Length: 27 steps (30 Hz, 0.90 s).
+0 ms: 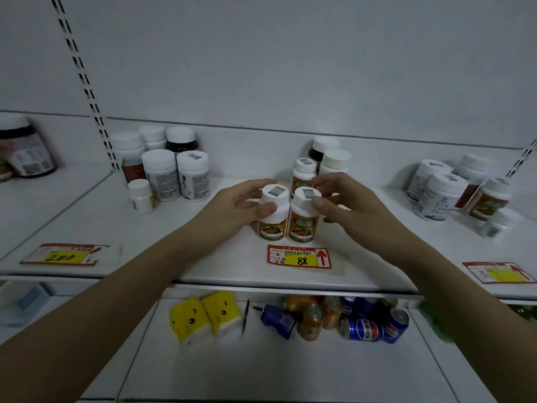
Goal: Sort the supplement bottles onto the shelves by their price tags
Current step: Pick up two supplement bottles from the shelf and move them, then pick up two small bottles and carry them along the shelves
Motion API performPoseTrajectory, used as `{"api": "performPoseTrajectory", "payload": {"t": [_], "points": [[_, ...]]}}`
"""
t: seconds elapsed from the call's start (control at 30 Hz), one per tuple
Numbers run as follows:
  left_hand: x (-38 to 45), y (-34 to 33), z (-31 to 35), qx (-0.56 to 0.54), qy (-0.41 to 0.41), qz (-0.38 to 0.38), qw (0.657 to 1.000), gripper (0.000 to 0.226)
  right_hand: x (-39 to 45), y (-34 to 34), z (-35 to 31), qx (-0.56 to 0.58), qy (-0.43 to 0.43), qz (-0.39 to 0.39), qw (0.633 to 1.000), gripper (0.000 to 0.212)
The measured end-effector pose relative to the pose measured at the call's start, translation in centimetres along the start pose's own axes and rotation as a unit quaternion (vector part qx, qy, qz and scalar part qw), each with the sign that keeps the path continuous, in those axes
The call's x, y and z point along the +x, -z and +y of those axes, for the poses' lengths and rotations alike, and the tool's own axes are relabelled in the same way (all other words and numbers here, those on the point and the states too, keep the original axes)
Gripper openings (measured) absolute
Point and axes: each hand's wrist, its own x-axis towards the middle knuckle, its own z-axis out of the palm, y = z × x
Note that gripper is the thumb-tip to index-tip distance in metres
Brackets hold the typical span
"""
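Two white-capped supplement bottles with orange labels stand side by side on the white shelf [220,266], just behind the price tag marked 88 [299,257]. My left hand [232,207] grips the cap of the left bottle [273,216]. My right hand [345,205] grips the cap of the right bottle [302,219]. A third orange-label bottle [302,175] stands right behind them, with two more bottles [334,158] at the back. Each cap carries a small sticker.
A cluster of bottles [162,167] stands at the left above a tag marked 200 [64,255]. Another cluster [453,193] sits at the right above a blurred tag [499,271]. On the lower shelf lie soda cans [348,318] and yellow packs [206,315].
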Motion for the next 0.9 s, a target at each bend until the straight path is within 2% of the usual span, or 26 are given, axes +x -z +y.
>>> {"api": "performPoseTrajectory", "payload": {"t": [0.1, 0.17, 0.33, 0.43, 0.53, 0.63, 0.9], "points": [[-0.9, 0.7, 1.9, 0.127, 0.009, 0.046, 0.991, 0.04, 0.2, 1.5, -3.2, -0.019, 0.058, 0.078, 0.995, 0.018], [-2.0, 1.4, 3.5, 0.194, 0.01, 0.103, 0.976, 0.039, 0.6, 2.1, -5.9, -0.029, 0.094, 0.082, 0.992, 0.014], [-6.8, 4.1, 7.0, 0.396, 0.039, 0.216, 0.892, 0.038, 1.7, -2.4, -12.1, -0.059, 0.17, -0.046, 0.983, 0.024], [-11.3, 6.8, 8.3, 0.466, 0.128, 0.242, 0.841, 0.037, 1.6, -7.5, -15.4, -0.081, 0.199, -0.125, 0.969, 0.028], [-16.5, 10.3, 9.3, 0.467, 0.213, 0.268, 0.815, 0.044, 1.4, -12.4, -18.9, -0.124, 0.222, -0.202, 0.946, 0.033], [-21.8, 14.2, 10.2, 0.446, 0.239, 0.322, 0.8, 0.044, 0.9, -16.9, -23.0, -0.163, 0.251, -0.248, 0.921, 0.037], [-35.5, 25.9, 10.5, 0.465, 0.302, 0.386, 0.738, 0.041, -1.9, -31.1, -34.6, -0.19, 0.3, -0.285, 0.89, 0.04]]}}
